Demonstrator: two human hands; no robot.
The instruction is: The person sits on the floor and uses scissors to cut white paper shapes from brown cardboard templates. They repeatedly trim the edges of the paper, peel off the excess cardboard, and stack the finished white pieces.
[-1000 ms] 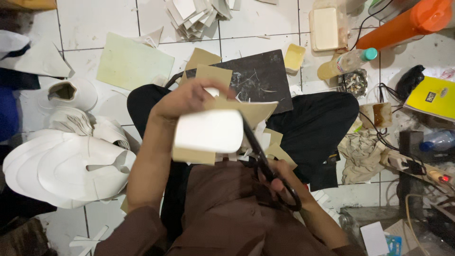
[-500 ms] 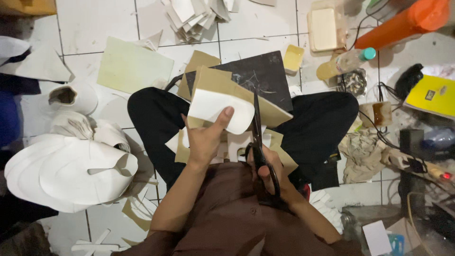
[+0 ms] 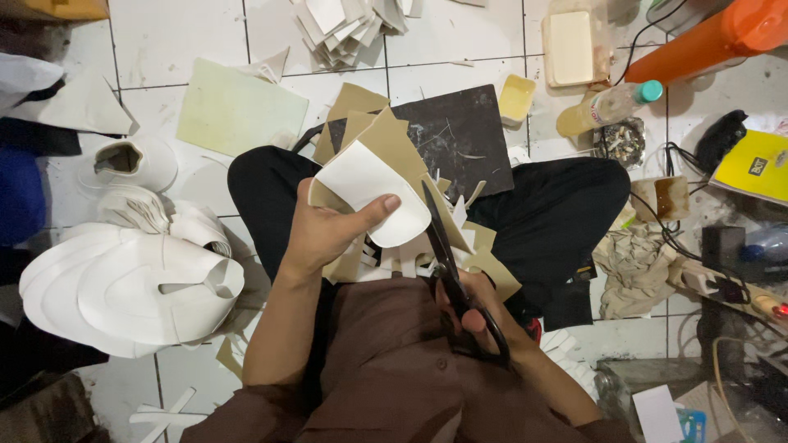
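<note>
white sheet (image 3: pixel 369 193) in left hand (image 3: pixel 324 234), scissors (image 3: pixel 451 279) in right hand (image 3: pixel 476 316).

Indoor scene under soft, even light from above, moderately bright. The white tiled floor (image 3: pixel 460 49) beyond the fingers (image 3: pixel 373 207) reflects it with mild sheen but no harsh glare. Shadows are faint and diffuse; the darkest areas lie left of the fingers at the frame edge. The white curved sheet (image 3: pixel 369 193) under the fingers is bright yet keeps detail. Focus is sharp in the centre, softer toward the corners, where the wide lens bends the tile lines slightly.
</note>
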